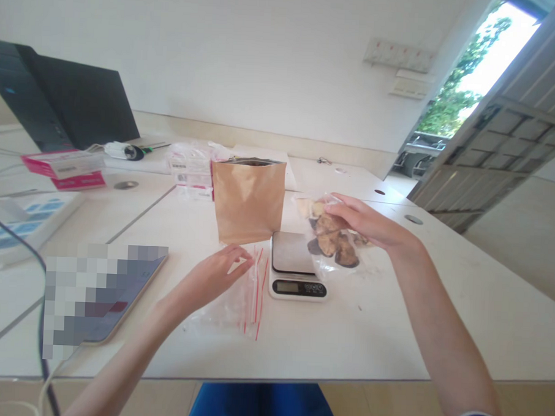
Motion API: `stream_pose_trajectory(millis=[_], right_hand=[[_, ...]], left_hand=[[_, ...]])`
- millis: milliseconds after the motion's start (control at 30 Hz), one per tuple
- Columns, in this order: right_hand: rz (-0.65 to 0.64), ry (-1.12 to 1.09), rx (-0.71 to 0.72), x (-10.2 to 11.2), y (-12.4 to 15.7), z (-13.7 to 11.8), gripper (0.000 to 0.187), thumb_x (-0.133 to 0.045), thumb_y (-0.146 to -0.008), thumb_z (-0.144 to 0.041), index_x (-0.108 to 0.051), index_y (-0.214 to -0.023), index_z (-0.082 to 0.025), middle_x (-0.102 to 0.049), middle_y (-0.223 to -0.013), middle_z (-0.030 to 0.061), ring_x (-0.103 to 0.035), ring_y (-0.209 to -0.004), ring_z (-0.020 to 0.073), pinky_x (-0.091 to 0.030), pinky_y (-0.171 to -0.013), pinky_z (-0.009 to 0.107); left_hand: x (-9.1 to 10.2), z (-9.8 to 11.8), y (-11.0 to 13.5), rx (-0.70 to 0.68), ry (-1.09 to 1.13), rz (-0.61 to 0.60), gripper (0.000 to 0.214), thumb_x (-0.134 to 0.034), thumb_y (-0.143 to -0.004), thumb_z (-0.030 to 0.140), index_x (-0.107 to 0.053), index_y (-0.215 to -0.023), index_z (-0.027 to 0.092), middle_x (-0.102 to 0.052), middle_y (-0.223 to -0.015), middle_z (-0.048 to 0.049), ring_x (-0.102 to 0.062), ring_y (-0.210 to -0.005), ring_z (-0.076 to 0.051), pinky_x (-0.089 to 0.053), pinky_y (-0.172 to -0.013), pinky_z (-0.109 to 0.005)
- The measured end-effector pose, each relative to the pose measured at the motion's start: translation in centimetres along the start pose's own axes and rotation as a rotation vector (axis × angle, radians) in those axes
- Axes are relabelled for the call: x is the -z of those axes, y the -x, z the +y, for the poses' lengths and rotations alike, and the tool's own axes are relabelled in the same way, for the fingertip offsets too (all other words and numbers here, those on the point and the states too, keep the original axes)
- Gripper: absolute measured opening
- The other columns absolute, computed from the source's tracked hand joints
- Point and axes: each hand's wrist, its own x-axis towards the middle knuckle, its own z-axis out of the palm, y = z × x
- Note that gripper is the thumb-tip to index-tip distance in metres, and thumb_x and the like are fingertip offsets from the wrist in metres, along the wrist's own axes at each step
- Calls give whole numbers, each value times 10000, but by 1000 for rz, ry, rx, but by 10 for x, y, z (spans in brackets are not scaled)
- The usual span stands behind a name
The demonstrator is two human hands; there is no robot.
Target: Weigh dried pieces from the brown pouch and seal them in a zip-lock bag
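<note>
Along a white desk, the person's two bare forearms reach in from the bottom of the view. The right hand is up off the desk, its fingers curled over the top of a clear plastic bag of dried brown slices and holding it up; the slices are bunched in the bag, which hangs just beside the steel platform of a digital kitchen scale. The scale's display is dark and unreadable. The left hand lies palm down and loosely open, fingers slightly spread, with its fingertips at the upper end of a flat clear zip bag with red seal strips, which lies on the desk just left of the scale. It does not appear to be gripping the zip bag. Directly behind them stands an upright kraft paper pouch, its top open and its silver lining showing. Further back lies a pile of plastic packets, and to the left are pink-and-white boxes and a black laptop. A pixelated tablet lies near the left forearm, with a dark cable running down beside it. Blue trousers show below the desk edge, and a doorway opens onto green trees.
</note>
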Motion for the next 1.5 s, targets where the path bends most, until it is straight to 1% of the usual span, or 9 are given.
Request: stream_pose_trajectory(millis=[100, 167, 267, 367, 600, 800, 933, 1133, 1500], right_hand=[[-256, -171, 17, -26, -11, -7, 239, -631, -811, -400, -589, -934, -199, -629, -897, 20, -602, -829, 156, -483, -689, 249], [-357, -277, 57, -44, -16, -4, 234, -631, -817, -400, -593, -924, -195, -620, -879, 12, -588, -809, 147, -479, -683, 244], [-420, -415, 69, -66, -22, 9, 261, -620, -829, -418, -598, -976, -203, -619, -914, 18, -578, -840, 153, -477, -716, 256], [-387, -393, 95, -81, -25, 27, 273, -577, -849, -452, -584, -968, -206, -615, -919, 26, -568, -856, 161, -470, -749, 283], [149, 82, 303, -97, -13, 37, 194, -530, -882, -385, -451, -925, -212, -532, -853, 1, -490, -699, 121, -410, -664, 270], [-282, 93, 326, -107, 8, 2, 362, -470, -916, -481, -403, -692, -204, -453, -626, -48, -403, -554, 91, -311, -520, 239], [-300, 182, 331, -110, 2, -4, 370, -505, -899, -471, -383, -671, -206, -498, -620, -42, -442, -562, 96, -336, -546, 242], [-388, 262, 300, -106, -5, -9, 323, -317, -974, -351, -479, -743, -194, -643, -737, 16, -538, -635, 122, -393, -612, 262], [-515, 146, 285, -97, -10, -7, 336, -286, -984, -306, -472, -730, -190, -655, -766, 25, -548, -664, 121, -430, -659, 266]], left_hand=[[-5, 22, 7, 66, 435, 118, 407, -386, -923, 518, -580, -1129, 225, -605, -1228, -87, -579, -1102, -240, -441, -940, -371], [-11, 30, 12, 87, 762, 54, 446, -400, -915, 543, -525, -1206, 229, -576, -1266, -88, -590, -1083, -227, -463, -919, -364], [-18, 31, 17, 127, 1061, -64, 368, -546, -859, 516, -569, -1032, 193, -646, -957, -48, -635, -792, -167, -510, -739, -301], [-22, 27, 20, 177, 1163, -46, 272, -645, -817, 430, -547, -819, 176, -551, -675, 27, -527, -563, -85, -444, -555, -207], [-17, 32, 20, 165, 1172, 193, 270, -641, -818, 374, -484, -710, 182, -459, -608, 65, -437, -558, -54, -379, -533, -147], [-14, 40, 6, 128, 986, 333, 258, -588, -832, 360, -457, -688, 190, -443, -590, 64, -429, -550, -77, -367, -527, -179], [-16, 45, -2, 178, 996, 418, 322, -534, -852, 440, -459, -664, 189, -441, -579, 59, -430, -516, -77, -375, -490, -181], [-14, 47, -8, 165, 986, 350, 341, -555, -832, 453, -425, -644, 199, -432, -519, 70, -427, -449, -69, -381, -442, -172], [-14, 46, -12, 62, 870, 326, 375, -516, -878, 457, -377, -643, 199, -415, -471, 93, -412, -355, -46, -335, -386, -170]])
